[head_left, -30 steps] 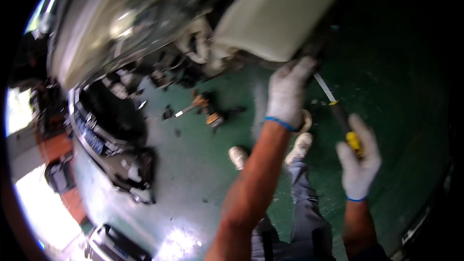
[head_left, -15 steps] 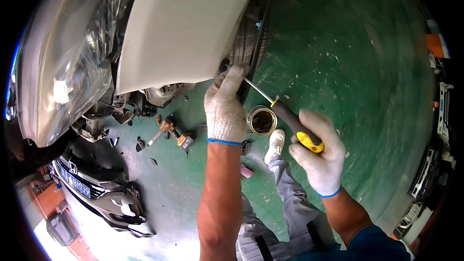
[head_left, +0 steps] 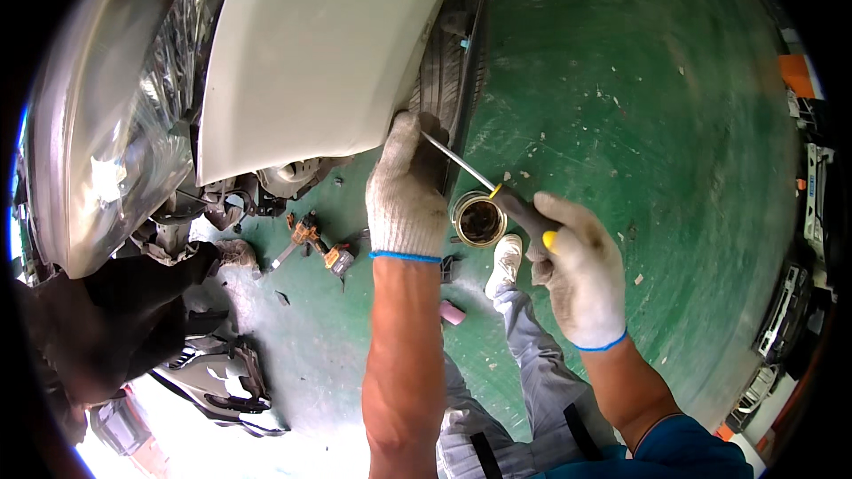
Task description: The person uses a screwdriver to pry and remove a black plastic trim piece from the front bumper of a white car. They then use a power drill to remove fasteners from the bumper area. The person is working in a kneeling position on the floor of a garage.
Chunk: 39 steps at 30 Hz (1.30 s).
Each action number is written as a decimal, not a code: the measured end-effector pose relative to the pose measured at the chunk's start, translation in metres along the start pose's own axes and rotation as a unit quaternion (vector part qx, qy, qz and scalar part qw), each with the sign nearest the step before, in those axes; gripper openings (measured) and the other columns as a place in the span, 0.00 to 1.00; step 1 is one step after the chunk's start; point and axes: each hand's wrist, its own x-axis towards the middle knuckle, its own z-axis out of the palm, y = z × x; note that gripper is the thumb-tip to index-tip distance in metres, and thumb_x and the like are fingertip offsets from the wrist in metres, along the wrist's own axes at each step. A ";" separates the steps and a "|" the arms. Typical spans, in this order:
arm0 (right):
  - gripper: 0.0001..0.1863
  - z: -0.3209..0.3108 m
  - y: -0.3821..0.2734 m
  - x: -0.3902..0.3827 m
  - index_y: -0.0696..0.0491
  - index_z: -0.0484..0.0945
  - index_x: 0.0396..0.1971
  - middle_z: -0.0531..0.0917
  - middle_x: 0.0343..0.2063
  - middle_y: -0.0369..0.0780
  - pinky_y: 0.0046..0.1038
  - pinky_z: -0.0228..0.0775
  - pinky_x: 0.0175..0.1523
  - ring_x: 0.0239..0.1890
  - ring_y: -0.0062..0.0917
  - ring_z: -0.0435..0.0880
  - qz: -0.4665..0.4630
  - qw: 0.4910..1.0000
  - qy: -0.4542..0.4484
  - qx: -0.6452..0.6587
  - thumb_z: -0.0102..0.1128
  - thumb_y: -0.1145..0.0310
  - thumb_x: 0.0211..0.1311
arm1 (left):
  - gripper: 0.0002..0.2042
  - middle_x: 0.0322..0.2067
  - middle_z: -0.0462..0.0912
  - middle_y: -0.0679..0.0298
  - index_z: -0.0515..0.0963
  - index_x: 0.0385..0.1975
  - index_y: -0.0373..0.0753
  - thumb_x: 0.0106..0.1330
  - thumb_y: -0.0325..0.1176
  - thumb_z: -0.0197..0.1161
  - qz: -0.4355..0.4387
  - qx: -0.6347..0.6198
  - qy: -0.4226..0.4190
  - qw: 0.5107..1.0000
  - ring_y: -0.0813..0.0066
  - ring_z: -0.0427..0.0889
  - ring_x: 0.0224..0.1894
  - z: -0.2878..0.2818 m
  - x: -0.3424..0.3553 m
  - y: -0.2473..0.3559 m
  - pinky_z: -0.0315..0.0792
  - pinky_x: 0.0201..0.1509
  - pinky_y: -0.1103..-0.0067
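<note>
Fingers (head_left: 561, 211) of a gloved right hand (head_left: 586, 279) are closed round the dark handle of one screwdriver (head_left: 525, 215), its shaft slanting up and left, the tip right by the gloved left hand (head_left: 404, 200). That hand curls at the lower corner of one cream car panel (head_left: 311, 62); whether it pinches anything is hidden and cannot be told. Two blue cuffs edge the two gloves. Against the panel's right side shows one tire (head_left: 435, 80); on its left, one headlight (head_left: 124, 160). Below, on the green floor (head_left: 639, 177), are one round can (head_left: 457, 223), one white shoe (head_left: 504, 266) just beside it, one orange-and-black drill (head_left: 308, 232) and one bumper (head_left: 209, 381).
</note>
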 end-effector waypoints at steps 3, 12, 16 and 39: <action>0.21 0.004 -0.005 -0.001 0.62 0.78 0.58 0.83 0.48 0.42 0.23 0.76 0.40 0.38 0.21 0.81 0.016 0.995 0.016 0.092 0.60 0.67 0.69 | 0.19 0.50 0.84 0.60 0.79 0.53 0.35 0.67 0.37 0.72 0.013 0.008 0.031 0.999 0.65 0.81 0.54 0.007 -0.005 -0.002 0.71 0.65 0.68; 0.27 0.002 0.012 0.002 0.59 0.76 0.58 0.77 0.57 0.47 0.31 0.76 0.57 0.51 0.30 0.80 -0.354 0.899 -0.029 -0.255 0.66 0.83 0.55 | 0.10 0.40 0.83 0.63 0.78 0.41 0.39 0.68 0.36 0.71 -0.006 -0.005 -0.001 1.000 0.67 0.81 0.49 0.011 -0.008 0.003 0.75 0.60 0.66; 0.24 -0.001 0.015 -0.003 0.60 0.78 0.56 0.81 0.53 0.47 0.29 0.76 0.54 0.48 0.31 0.82 -0.256 0.940 -0.001 -0.224 0.66 0.81 0.57 | 0.09 0.41 0.83 0.63 0.78 0.41 0.39 0.69 0.35 0.69 -0.002 0.000 0.016 1.000 0.66 0.81 0.49 0.016 -0.008 0.005 0.75 0.60 0.66; 0.19 -0.114 0.004 -0.032 0.56 0.82 0.48 0.82 0.53 0.44 0.25 0.76 0.40 0.39 0.25 0.83 -0.089 0.991 0.100 -0.016 0.70 0.73 0.55 | 0.16 0.42 0.89 0.60 0.85 0.48 0.31 0.68 0.36 0.69 -0.009 0.487 0.183 0.854 0.75 0.84 0.45 -0.184 -0.073 -0.146 0.74 0.54 0.79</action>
